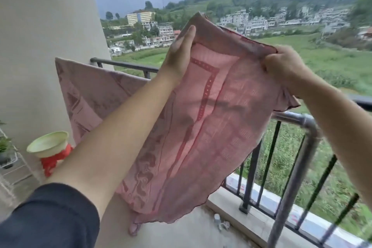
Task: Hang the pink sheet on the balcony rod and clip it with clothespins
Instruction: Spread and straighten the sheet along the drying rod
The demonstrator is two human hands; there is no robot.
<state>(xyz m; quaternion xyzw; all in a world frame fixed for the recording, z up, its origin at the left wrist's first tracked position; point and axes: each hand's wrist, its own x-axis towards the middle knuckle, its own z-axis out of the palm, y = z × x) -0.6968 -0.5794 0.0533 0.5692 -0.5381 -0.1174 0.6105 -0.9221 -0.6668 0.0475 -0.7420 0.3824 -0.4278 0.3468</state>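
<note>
1. The pink sheet (203, 119) is held up in the air in front of the balcony railing (267, 159), its top edge stretched between the two hands and the rest hanging down towards the balcony floor (181, 233).
2. The left hand (178, 54) has its grip at the upper left part of the sheet: the palm and fingers lie flat against the near face of the cloth, fingers pointing up. Whether a thumb closes behind the fabric cannot be told, as the cloth hides it.
3. The right hand (281, 66) has its grip closed tight on the upper right corner, with the cloth bunched in the fist and the hem spilling out below the knuckles.
4. The sheet's top edge runs slightly downhill from the raised fold above the left hand to the right fist.
5. The grey metal rod (291, 116) runs behind and below the right hand; the sheet's right edge hangs in front of its near end. Whether cloth and rod touch cannot be told.
6. A second patterned pink cloth (88, 94) lies draped over the railing's top bar (124, 64) at the left, partly behind the left forearm.
7. A pale bowl-shaped pot (48, 144) with red wrapping stands at the lower left by the wall (44, 26).
8. A dark sleeve (48, 217) covers the left upper arm.
</note>
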